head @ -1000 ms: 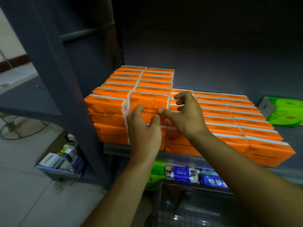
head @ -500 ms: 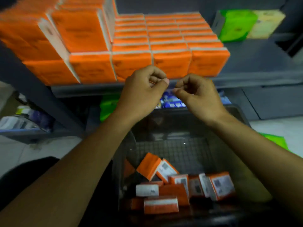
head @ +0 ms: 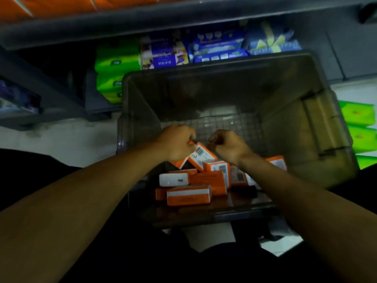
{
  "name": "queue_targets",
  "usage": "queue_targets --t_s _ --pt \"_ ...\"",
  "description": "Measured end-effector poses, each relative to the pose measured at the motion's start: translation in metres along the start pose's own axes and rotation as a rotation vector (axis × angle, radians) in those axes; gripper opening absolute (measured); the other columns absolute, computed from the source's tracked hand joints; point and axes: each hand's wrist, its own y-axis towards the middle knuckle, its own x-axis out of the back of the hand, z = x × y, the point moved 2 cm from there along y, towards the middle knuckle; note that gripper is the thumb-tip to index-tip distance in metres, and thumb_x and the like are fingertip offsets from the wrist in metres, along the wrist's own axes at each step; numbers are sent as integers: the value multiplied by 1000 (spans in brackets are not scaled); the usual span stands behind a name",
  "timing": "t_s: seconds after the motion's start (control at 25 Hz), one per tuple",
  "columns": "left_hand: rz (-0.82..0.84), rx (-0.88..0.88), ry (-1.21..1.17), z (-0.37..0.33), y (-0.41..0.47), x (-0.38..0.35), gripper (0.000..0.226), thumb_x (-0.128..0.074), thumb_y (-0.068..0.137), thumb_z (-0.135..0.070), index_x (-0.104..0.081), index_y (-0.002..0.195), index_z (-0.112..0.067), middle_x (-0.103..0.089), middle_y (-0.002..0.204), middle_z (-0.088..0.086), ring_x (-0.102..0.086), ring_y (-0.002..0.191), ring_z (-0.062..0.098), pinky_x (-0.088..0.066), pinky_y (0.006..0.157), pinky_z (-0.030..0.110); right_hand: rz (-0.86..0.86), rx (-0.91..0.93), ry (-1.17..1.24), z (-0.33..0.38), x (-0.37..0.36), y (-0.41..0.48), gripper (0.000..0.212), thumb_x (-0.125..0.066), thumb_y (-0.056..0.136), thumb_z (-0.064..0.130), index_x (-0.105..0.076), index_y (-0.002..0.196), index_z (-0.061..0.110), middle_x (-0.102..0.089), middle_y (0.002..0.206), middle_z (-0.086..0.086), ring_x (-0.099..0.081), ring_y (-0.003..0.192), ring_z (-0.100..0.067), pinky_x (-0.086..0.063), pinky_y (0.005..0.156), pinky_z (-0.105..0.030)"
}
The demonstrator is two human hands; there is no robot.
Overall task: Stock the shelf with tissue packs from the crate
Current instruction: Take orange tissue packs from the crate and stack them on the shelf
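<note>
A dark see-through crate (head: pixel 214 67) stands on the floor below me. Several orange tissue packs (head: pixel 188 195) lie jumbled in its near half, and its grid floor is bare farther back. One pack (head: pixel 202 155) leans tilted among them. My left hand (head: pixel 177 145) is down in the crate with its curled fingers closed on that pack's upper corner. My right hand (head: pixel 229 147) hovers just right of it, fingers curled shut, with nothing visible in it. The grey shelf edge (head: pixel 183 15) runs along the top, with stacked orange packs (head: pixel 51 3) above it.
Under the shelf, green packs (head: pixel 116 62) and blue-wrapped packs (head: pixel 220 48) fill the lower level behind the crate. More green packs (head: pixel 357 115) lie on the floor to the crate's right. A grey upright (head: pixel 40 84) slants at the left.
My hands left the shelf's orange stack and dropped into the crate. My view swung down from the shelf to the crate. My left hand now touches a tilted pack.
</note>
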Motion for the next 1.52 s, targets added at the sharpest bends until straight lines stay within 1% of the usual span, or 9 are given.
queue_targets --t_s 0.16,0.28,0.44,0.68,0.84,1.0,1.12,1.28,1.52 --pt "111 89 -3 21 7 -22 22 -60 95 -23 -60 117 -17 -63 112 1 -58 95 13 -42 76 25 85 -113 81 -19 -47 33 12 -72 86 23 -65 96 23 -70 100 -4 -67 96 -21 -56 85 -39" --pt "142 188 2 44 15 -30 24 -63 92 -28 -60 114 -19 -65 112 2 -61 96 18 -46 77 31 76 -135 54 -16 -76 60 27 -67 88 24 -65 113 15 -68 114 -13 -62 108 -29 -51 93 -40" --pt "144 296 -82 63 28 -29 32 -66 91 -29 -60 120 -19 -66 117 5 -62 104 23 -51 86 35 7 -142 -22 -6 -100 90 37 -62 89 26 -57 122 8 -60 123 -18 -55 116 -35 -45 88 -34" --pt "107 285 -151 70 38 -28 21 -64 93 -25 -62 112 -17 -65 104 0 -54 82 9 -38 64 22 5 -336 59 -10 -124 110 52 -66 89 32 -44 131 11 -45 135 -17 -51 118 -34 -41 87 -35" --pt "101 291 -198 75 38 -32 11 -63 94 -27 -56 103 -26 -58 93 -9 -48 71 1 -31 56 16 -44 -385 165 -13 -136 115 49 -73 83 29 -49 123 11 -58 121 -12 -57 113 -31 -47 84 -35" --pt "88 303 -227 71 39 -29 11 -63 94 -28 -59 103 -24 -58 91 -11 -54 81 5 -35 61 17 -49 -386 220 -18 -125 105 45 -75 77 35 -60 113 12 -64 103 -3 -62 100 -25 -54 87 -39" --pt "32 315 -236 69 39 -19 23 -66 90 -33 -63 110 -23 -65 108 -3 -61 98 16 -48 81 31 -63 -387 540 -9 -93 88 39 -75 76 25 -61 110 12 -68 95 -7 -65 88 -25 -58 79 -44" --pt "-157 234 -299 48 43 14 26 -70 85 -27 -66 109 -18 -68 113 5 -63 107 23 -50 91 35 -35 -316 889 19 -32 61 23 -70 83 9 -54 99 14 -64 86 -6 -63 78 -20 -51 59 -29" --pt "-478 101 -699 -11 23 87 48 -76 81 -20 -60 126 -20 -61 128 1 -60 112 15 -50 98 36 57 -111 1197 65 62 11 18 -63 84 8 -56 92 22 -69 81 1 -69 74 -12 -57 64 -28"
